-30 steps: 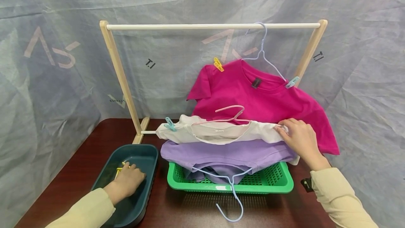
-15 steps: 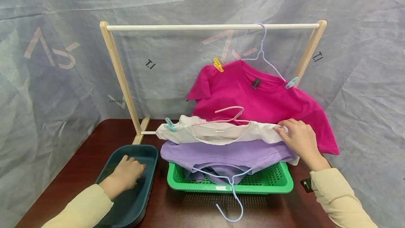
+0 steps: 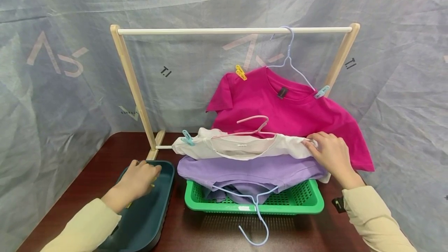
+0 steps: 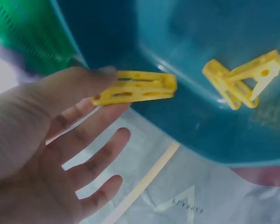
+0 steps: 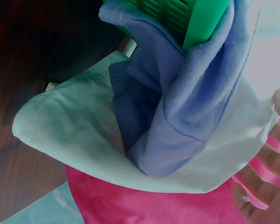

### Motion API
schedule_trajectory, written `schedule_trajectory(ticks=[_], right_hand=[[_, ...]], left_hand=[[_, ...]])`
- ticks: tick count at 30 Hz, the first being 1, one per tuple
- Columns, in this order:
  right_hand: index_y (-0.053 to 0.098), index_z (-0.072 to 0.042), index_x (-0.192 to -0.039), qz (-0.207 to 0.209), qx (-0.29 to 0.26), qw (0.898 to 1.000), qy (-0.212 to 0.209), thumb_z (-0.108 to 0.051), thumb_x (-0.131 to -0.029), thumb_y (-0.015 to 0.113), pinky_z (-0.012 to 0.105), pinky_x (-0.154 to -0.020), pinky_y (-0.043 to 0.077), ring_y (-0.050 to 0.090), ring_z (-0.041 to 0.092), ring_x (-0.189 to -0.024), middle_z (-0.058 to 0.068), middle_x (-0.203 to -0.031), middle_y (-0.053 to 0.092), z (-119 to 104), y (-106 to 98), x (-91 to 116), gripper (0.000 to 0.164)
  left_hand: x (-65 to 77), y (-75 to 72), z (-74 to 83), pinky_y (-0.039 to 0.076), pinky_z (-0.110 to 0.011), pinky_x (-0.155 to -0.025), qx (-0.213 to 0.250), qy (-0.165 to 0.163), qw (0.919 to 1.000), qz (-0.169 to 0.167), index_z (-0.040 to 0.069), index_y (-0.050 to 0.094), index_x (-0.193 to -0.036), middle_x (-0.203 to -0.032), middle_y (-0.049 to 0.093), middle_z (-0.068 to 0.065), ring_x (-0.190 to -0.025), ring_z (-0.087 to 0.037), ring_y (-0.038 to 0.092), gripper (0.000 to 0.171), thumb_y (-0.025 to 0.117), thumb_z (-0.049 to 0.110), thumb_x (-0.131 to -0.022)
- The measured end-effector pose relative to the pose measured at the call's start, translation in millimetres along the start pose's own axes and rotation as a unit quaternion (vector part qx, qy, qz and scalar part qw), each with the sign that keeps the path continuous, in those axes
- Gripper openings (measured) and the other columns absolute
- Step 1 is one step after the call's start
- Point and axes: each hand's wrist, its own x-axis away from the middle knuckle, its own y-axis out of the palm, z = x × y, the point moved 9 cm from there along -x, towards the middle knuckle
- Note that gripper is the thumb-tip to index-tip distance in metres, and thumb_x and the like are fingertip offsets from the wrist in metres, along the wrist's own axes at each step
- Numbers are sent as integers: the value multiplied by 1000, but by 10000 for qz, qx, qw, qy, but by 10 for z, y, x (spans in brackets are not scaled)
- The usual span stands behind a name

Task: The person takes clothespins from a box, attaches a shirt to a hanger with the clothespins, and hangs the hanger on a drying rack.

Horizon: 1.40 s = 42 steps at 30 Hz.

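Note:
My left hand (image 3: pixel 138 176) pinches a yellow clothespin (image 4: pixel 147 87) between thumb and index finger, over the dark teal bin (image 3: pixel 168 205). In the left wrist view, more yellow clothespins (image 4: pixel 266 70) lie crossed in the bin. My right hand (image 3: pixel 330 153) grips the right shoulder of a white T-shirt (image 3: pixel 196 149), which has a pink hanger (image 3: pixel 260 125) inside its neck. A light blue clothespin (image 3: pixel 188 138) is clipped on that shirt's left shoulder. In the right wrist view, the fingers hold the edge of the white cloth, with a purple T-shirt (image 5: pixel 177 126) beside it.
A magenta T-shirt (image 3: pixel 259 104) hangs by a blue hanger (image 3: pixel 288 53) from the rack's white bar (image 3: pixel 196 31). The purple shirt, with another blue hanger (image 3: pixel 257 205), lies over a green basket (image 3: pixel 315 203). A grey sheet (image 3: pixel 70 100) hangs behind the table.
My left hand has lifted from low in the bin toward its far edge, bringing a yellow clothespin with it. The right hand keeps its grip on the white T-shirt.

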Motion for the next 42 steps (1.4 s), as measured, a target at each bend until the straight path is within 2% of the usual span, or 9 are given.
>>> schedule_trajectory(ticks=[4, 16, 23, 28, 36, 42], right_hand=[[68, -10, -85, 46, 1, 10000, -33, -25, -75, 71, 43, -56, 40, 59, 33, -71, 11, -81, 67, -9, -12, 2, 18], [68, -10, -84, 83, 8, 9999, -85, -24, -74, 72, 41, -56, 39, 58, 31, -68, 8, -77, 66, -34, -50, -8, 18], [68, -10, -83, 117, 55, 9998, -120, -25, -74, 72, 40, -55, 38, 58, 30, -67, 7, -75, 66, -48, -81, -10, 18], [68, -10, -81, 189, 113, 9996, -167, -26, -73, 72, 41, -54, 39, 58, 30, -64, 7, -73, 65, -63, -104, -12, 19], [68, -9, -81, 198, 120, 9996, -168, -25, -73, 72, 41, -53, 39, 58, 30, -62, 7, -71, 64, -81, -115, -16, 18], [68, -9, -82, 171, 97, 9997, -120, -26, -74, 72, 40, -54, 39, 57, 30, -63, 7, -72, 64, -76, -108, -12, 19]], left_hand=[[-50, -139, -66, 41, -48, -67, 68, -174, 9994, 283, 15, 58, -80, -70, 62, 2, -67, -22, 52, 29, 79, 6, -62], [-79, -625, -168, 40, -52, -74, 557, -517, 9931, 889, 9, 60, -88, -86, 67, -6, -88, -31, 55, 33, 81, 11, -63], [-84, -884, -180, 39, -50, -71, 695, -567, 9851, 1467, 8, 59, -88, -79, 62, -6, -83, -32, 55, 29, 79, 11, -67], [-92, -1028, -175, 40, -49, -70, 745, -527, 9791, 1817, 8, 59, -89, -81, 64, -7, -81, -32, 56, 29, 78, 11, -68], [-158, -1157, -143, 39, -50, -72, 1083, -628, 9763, 1768, 7, 58, -97, -93, 65, -11, -87, -32, 55, 30, 75, 12, -73], [-213, -1238, -60, 38, -50, -76, 1191, -626, 9745, 1795, 9, 58, -100, -95, 66, -10, -90, -31, 53, 28, 72, 12, -75]])
